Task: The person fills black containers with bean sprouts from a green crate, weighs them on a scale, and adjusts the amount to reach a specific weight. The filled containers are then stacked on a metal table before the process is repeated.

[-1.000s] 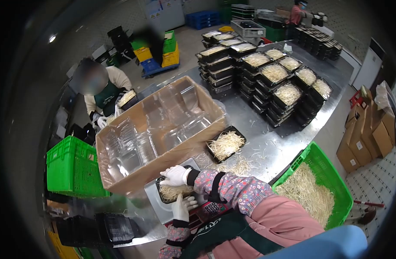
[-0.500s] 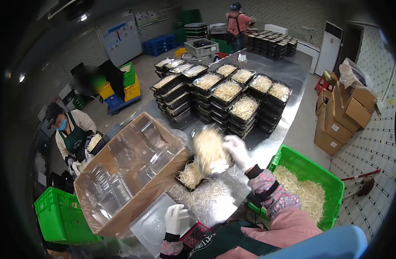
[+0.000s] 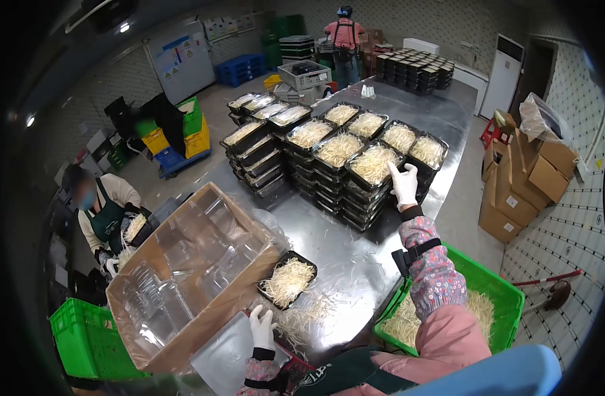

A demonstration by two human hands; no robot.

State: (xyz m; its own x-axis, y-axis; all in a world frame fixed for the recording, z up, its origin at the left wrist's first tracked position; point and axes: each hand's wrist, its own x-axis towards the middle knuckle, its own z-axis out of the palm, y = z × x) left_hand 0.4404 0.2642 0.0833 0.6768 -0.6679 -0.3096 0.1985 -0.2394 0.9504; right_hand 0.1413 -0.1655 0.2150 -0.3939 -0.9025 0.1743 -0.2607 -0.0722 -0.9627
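In a white glove, my right hand [image 3: 403,185] grips the near right edge of a black tray of bean sprouts [image 3: 375,165] on top of the front stack. Some of its fingers are hidden by the tray's rim. My left hand [image 3: 263,328], gloved too, hovers by the flat scale [image 3: 226,360] with fingers apart and nothing in them. Just beyond it, another filled black tray [image 3: 289,282] rests on the metal table, with loose sprouts [image 3: 309,317] scattered beside it.
A carton of clear plastic lids [image 3: 183,264] stands at left. The green crate [image 3: 513,297] of sprouts is by my right arm. More stacked trays [image 3: 256,155] fill the middle of the table. One co-worker [image 3: 111,218] is at left, another [image 3: 345,43] at the back.
My right hand has carried a tray of sprouts forward and right from near the carton onto the front stack. My left hand stays near the scale.
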